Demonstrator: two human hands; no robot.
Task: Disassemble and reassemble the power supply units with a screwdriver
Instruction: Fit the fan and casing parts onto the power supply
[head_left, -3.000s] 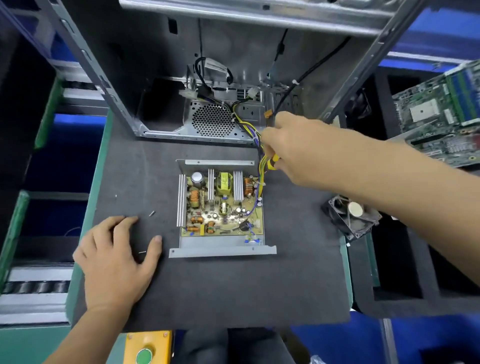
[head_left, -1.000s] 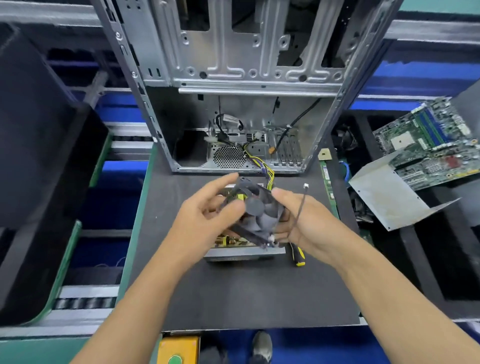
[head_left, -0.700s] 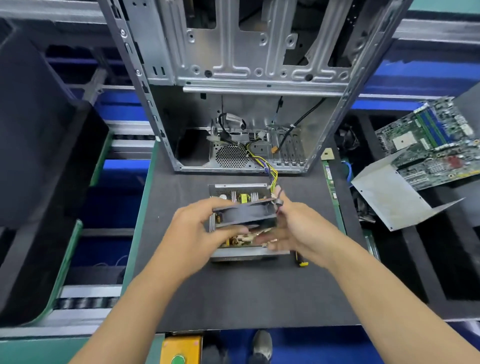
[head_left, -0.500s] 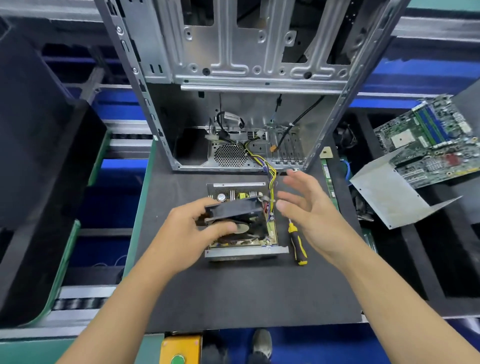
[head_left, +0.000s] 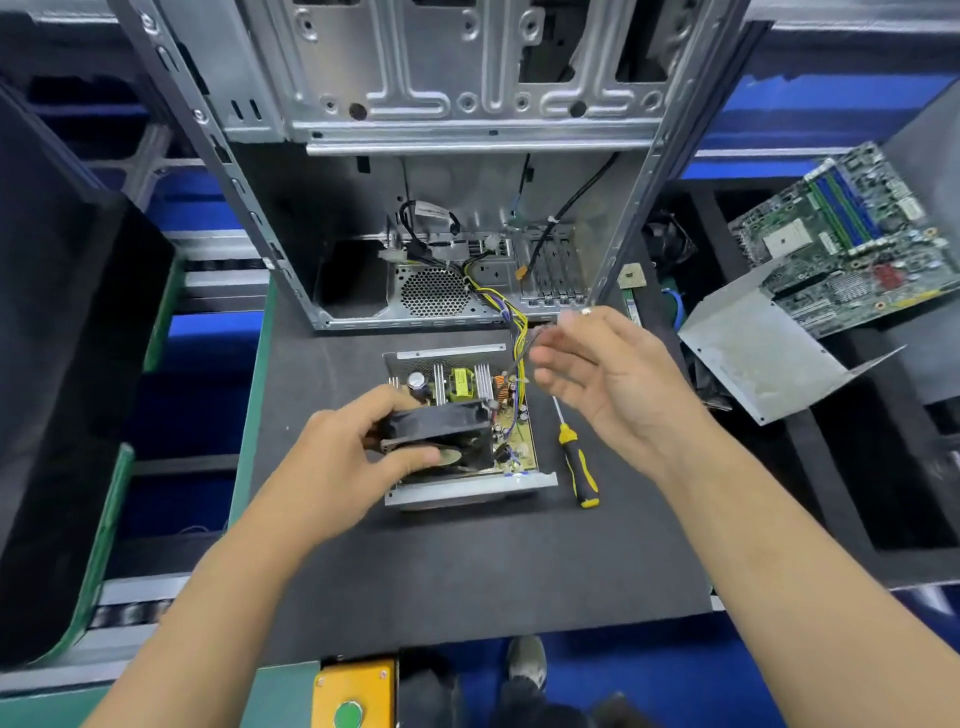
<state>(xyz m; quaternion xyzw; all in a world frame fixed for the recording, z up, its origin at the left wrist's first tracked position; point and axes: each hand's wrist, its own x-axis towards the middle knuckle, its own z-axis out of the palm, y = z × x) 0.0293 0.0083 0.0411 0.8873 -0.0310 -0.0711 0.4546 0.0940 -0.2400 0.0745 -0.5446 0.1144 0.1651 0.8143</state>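
Seating the fan (head_left: 441, 434) back over the open power supply unit (head_left: 467, 421) is, as we judge it, the step in hand, and we would do it well by keeping the frame square to the metal tray and routing its thin lead clear of the heatsinks before anything is fastened. Our left hand (head_left: 337, 457) grips the black fan by its edges, thumb on the near side and fingers curled over the far side, holding it just above the circuit board. Our right hand (head_left: 608, 379) hovers beside the yellow wire bundle (head_left: 511, 322) with fingers loosely spread; something thin, perhaps the fan lead, seems to run by the fingertips, though we cannot tell whether they pinch it. The screwdriver (head_left: 574, 457) lies untouched on the counter (head_left: 467, 571), just right of the unit. The open computer case (head_left: 441, 182) behind holds loose cables, and the yellow bundle runs out from it to the unit. To the right, dark foam bins carry a motherboard (head_left: 852, 234) and a bent metal cover (head_left: 753, 348).
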